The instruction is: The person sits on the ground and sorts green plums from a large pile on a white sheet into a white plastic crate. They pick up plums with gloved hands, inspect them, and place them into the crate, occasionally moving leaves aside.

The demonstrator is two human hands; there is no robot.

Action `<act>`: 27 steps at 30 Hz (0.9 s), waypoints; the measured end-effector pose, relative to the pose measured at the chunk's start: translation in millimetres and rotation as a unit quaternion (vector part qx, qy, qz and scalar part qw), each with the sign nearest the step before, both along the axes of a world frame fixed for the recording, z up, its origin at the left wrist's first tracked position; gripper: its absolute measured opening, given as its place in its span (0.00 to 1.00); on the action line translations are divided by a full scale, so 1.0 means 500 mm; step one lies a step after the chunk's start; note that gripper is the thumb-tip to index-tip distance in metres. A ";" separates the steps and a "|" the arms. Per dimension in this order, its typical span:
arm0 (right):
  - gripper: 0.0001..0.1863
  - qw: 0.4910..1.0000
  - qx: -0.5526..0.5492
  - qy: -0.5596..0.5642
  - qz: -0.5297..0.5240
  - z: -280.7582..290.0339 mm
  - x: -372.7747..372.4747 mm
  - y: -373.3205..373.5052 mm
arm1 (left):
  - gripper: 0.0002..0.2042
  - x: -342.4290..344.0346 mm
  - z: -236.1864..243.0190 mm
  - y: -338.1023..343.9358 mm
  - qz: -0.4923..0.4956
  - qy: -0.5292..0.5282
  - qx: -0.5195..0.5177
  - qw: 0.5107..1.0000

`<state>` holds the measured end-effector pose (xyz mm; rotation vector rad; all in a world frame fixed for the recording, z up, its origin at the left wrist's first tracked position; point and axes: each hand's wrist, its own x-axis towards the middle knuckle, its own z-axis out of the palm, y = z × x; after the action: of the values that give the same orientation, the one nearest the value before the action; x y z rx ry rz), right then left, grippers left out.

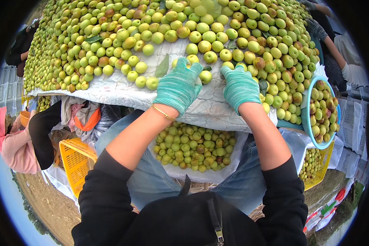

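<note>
Far to the left of your fingers, a person in a pink sleeve sits by the heap, and a yellow crate stands nearer to you, low and left of your left hand; you can't see well what is in it. The green fruit is spread in a huge heap on the pale cloth, ahead of your fingers and out to both sides, so it looks like much of the work is left. A big leaf lies just left of your left hand. Those gloved fingers are bent over by some fruit, but I can't tell if they hold any. Down below, between your two arms, the white-lined box has a good pile of green fruit in it, so some seems done. One loose fruit sits between your hands, close to the left fingers. Your right hand has its fingers curled down at the edge of the heap; I can't tell if they grip anything. Right of those fingers, the blue basket is heaped with redder, browner fruit, and under it another yellow crate holds green ones.
</note>
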<state>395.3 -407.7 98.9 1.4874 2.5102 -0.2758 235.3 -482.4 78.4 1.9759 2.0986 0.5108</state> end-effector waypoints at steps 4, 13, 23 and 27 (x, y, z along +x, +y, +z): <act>0.20 0.948 -0.138 0.268 -0.102 0.010 0.009 0.074 | 0.26 -0.067 -0.008 0.052 0.070 0.005 -0.085 0.994; 0.15 0.990 0.123 0.052 0.049 -0.064 -0.076 0.065 | 0.34 -0.092 0.005 0.061 -0.024 0.051 -0.257 0.965; 0.17 0.820 -0.343 0.418 -0.187 0.016 -0.017 0.030 | 0.23 -0.120 -0.032 0.032 -0.081 -0.026 -0.175 0.981; 0.19 0.973 0.057 0.178 0.135 -0.039 -0.039 -0.028 | 0.22 -0.125 -0.021 0.017 -0.079 -0.085 -0.055 0.992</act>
<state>375.8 -421.6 79.2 1.1982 3.0206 -0.3879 172.7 -473.6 67.8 1.9409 1.8128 0.5021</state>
